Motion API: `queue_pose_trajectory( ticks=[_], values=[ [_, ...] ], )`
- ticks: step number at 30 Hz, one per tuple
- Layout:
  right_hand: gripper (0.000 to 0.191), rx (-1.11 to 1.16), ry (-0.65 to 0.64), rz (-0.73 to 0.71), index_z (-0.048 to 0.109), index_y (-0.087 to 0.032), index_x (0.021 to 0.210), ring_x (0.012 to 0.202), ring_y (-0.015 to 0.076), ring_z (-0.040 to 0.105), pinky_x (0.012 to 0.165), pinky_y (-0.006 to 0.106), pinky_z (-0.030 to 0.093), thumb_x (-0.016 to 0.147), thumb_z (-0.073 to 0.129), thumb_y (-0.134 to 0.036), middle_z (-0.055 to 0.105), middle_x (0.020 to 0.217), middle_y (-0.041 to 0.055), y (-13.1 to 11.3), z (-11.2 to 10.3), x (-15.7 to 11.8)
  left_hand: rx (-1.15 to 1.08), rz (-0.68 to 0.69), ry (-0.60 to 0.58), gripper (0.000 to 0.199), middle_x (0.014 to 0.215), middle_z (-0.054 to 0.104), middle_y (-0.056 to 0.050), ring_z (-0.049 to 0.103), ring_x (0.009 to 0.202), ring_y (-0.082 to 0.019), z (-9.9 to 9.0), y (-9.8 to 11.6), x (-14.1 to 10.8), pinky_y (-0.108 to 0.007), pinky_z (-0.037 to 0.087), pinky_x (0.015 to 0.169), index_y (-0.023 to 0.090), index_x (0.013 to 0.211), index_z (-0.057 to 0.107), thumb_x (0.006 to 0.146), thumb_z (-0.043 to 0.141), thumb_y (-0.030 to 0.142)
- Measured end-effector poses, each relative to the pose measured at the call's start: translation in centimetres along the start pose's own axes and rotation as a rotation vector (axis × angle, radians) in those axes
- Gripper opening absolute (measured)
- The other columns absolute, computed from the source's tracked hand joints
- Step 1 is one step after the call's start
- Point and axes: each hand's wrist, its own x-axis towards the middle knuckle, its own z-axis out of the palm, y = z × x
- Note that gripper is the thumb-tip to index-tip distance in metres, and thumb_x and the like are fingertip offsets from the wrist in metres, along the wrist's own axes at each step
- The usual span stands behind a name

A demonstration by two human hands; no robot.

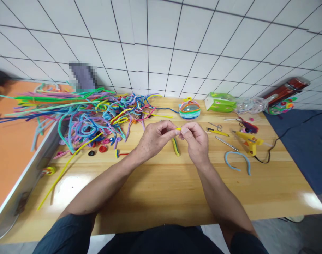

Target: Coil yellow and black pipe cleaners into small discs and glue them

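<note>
My left hand (pixel 161 135) and my right hand (pixel 195 139) meet above the middle of the table, fingertips pinched together. Between them shows a short bit of yellow pipe cleaner (pixel 178 129); the fingers hide most of it. Just below, a green and yellow twisted pipe cleaner piece (pixel 175 146) appears between my wrists; whether it lies on the wood I cannot tell. Beyond my hands stands a round ornament wrapped in coloured pipe cleaners (pixel 190 110). A small red stick with a blue and yellow end (pixel 117 153) lies left of my left wrist.
Tangled pipe cleaners (pixel 89 123) cover the back left, with a long yellow one (pixel 68 165) nearer me. On the right lie a yellow glue gun (pixel 249 141) with a black cord, a yellow cutter (pixel 218 132), scissors (pixel 216 126) and a blue curved pipe cleaner (pixel 237 153). A green packet (pixel 221 102) stands behind.
</note>
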Motion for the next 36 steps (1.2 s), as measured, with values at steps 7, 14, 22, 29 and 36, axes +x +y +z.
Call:
queue_pose_trajectory(
  ticks=[7,14,22,29,36],
  values=[
    [0.02,0.026,0.024,0.007,0.067,-0.024,0.087,0.069,0.0148,0.059,0.069,0.03,0.049,0.097,0.071,-0.041,0.066,0.074,-0.003,-0.1,0.3,-0.1,0.201,0.152,0.037,0.03,0.078,0.073,-0.001,0.061,0.067,-0.012,0.3,-1.1,-0.3,-0.024,0.046,0.065,0.018,0.088,0.071,0.105,0.068,0.043],
    [0.015,-0.259,-0.006,-0.154,0.066,-0.025,0.089,0.074,0.0166,0.063,0.074,0.033,0.051,0.099,0.066,-0.036,0.07,0.081,-0.0011,-0.9,-0.4,0.0,0.547,0.216,-0.129,0.02,0.093,0.075,-0.005,0.069,0.083,-0.019,-0.3,-1.5,-0.3,-0.029,0.048,0.073,0.021,0.099,0.066,0.11,0.059,0.036],
    [0.013,-0.651,-0.187,-0.307,0.063,-0.027,0.09,0.08,0.0208,0.064,0.075,0.036,0.048,0.102,0.06,-0.03,0.073,0.087,0.0029,-1.8,-1.2,0.1,0.506,0.149,-0.248,0.019,0.073,0.062,0.001,0.057,0.066,-0.015,-0.5,-1.3,-0.1,-0.027,0.036,0.064,0.02,0.083,0.06,0.101,0.063,0.024],
    [0.012,-0.687,-0.187,-0.327,0.063,-0.027,0.091,0.08,0.0206,0.065,0.074,0.035,0.046,0.103,0.059,-0.028,0.074,0.087,0.0031,-1.8,-1.3,0.1,0.4,0.068,-0.232,0.026,0.064,0.058,0.003,0.051,0.059,-0.012,-0.1,-1.5,-0.1,-0.025,0.031,0.061,0.019,0.073,0.058,0.096,0.067,0.026],
    [0.013,-0.513,-0.053,-0.233,0.064,-0.026,0.089,0.079,0.0196,0.065,0.076,0.035,0.05,0.1,0.064,-0.031,0.074,0.086,0.0012,-1.9,-1.2,0.1,0.222,0.087,-0.131,0.026,0.066,0.059,0.003,0.049,0.061,-0.011,0.0,-1.0,0.0,-0.025,0.034,0.062,0.018,0.075,0.065,0.097,0.068,0.031]
  ],
)
